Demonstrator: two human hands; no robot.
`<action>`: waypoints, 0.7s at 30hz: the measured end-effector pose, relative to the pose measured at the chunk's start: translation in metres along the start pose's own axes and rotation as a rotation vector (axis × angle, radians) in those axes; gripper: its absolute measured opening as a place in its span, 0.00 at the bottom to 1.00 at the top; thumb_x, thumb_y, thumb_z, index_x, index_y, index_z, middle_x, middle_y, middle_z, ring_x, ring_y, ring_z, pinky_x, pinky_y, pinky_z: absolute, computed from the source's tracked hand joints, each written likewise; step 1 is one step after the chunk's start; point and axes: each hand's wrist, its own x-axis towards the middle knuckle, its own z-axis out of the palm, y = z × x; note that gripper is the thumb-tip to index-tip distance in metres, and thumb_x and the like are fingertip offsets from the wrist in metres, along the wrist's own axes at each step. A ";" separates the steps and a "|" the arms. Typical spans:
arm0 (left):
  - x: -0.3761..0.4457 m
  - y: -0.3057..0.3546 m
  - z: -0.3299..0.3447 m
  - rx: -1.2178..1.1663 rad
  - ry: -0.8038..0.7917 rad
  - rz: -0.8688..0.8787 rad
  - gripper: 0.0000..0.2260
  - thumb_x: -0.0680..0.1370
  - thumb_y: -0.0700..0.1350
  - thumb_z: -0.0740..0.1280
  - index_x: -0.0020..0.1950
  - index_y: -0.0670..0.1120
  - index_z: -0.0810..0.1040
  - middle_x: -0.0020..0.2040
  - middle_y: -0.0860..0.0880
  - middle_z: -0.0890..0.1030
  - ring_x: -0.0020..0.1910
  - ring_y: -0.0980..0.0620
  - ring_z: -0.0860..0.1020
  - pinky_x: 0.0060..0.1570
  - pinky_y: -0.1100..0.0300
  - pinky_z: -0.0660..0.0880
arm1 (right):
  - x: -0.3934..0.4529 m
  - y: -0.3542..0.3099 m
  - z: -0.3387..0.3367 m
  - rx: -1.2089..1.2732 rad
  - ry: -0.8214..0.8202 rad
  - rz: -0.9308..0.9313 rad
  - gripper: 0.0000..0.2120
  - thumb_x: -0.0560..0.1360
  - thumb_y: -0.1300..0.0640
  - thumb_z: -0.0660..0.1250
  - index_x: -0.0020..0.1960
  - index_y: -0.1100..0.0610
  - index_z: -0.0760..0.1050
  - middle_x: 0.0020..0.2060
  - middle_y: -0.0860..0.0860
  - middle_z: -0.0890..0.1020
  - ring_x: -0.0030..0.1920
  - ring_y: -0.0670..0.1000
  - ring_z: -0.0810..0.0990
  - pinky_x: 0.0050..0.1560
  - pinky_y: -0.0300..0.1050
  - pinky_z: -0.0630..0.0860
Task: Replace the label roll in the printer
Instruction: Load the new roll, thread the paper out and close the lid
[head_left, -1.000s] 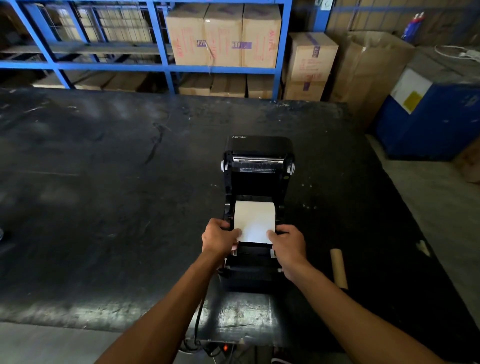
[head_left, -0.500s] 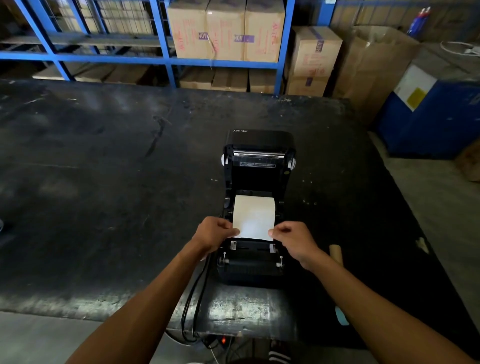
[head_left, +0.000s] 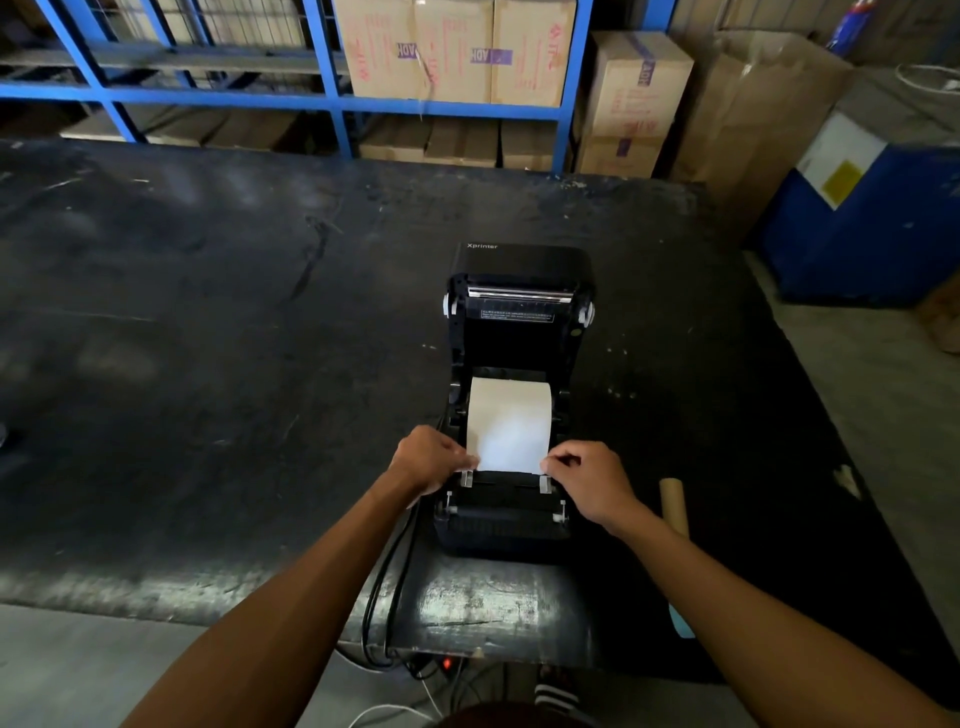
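- left hand pinching the near-left corner of the white label paper strip
- right hand pinching the opposite corner — strip runs between both hands, inside the open black plastic label printer
- brown cardboard tube core lies just right of the right hand, on the dark worn table

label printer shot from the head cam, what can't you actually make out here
- Head view: the label roll itself sits down in the printer; only the pulled-out strip shows.
- The strip's near corners are covered by the left hand and right hand.
- The sticker text under the open lid is too small to read.
- The cardboard tube is partly behind the right forearm.
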 end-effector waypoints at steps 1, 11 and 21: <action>0.001 0.001 -0.002 0.001 -0.017 -0.008 0.11 0.73 0.46 0.76 0.44 0.38 0.86 0.48 0.41 0.87 0.44 0.49 0.83 0.47 0.57 0.78 | 0.001 0.000 -0.001 -0.007 -0.015 -0.002 0.03 0.74 0.58 0.71 0.43 0.56 0.83 0.40 0.49 0.83 0.42 0.47 0.79 0.44 0.40 0.71; 0.003 0.003 -0.005 -0.082 -0.026 -0.033 0.12 0.73 0.45 0.76 0.49 0.37 0.86 0.52 0.41 0.86 0.52 0.48 0.83 0.61 0.52 0.77 | 0.013 -0.001 -0.006 0.054 -0.136 0.142 0.03 0.71 0.58 0.74 0.39 0.56 0.83 0.39 0.52 0.84 0.44 0.50 0.82 0.43 0.41 0.74; 0.008 0.006 -0.011 -0.030 -0.062 -0.078 0.11 0.70 0.43 0.78 0.48 0.37 0.86 0.50 0.43 0.87 0.45 0.52 0.82 0.48 0.60 0.77 | 0.013 0.000 -0.002 0.060 -0.068 0.099 0.05 0.72 0.56 0.73 0.38 0.55 0.82 0.36 0.53 0.84 0.40 0.52 0.82 0.43 0.43 0.77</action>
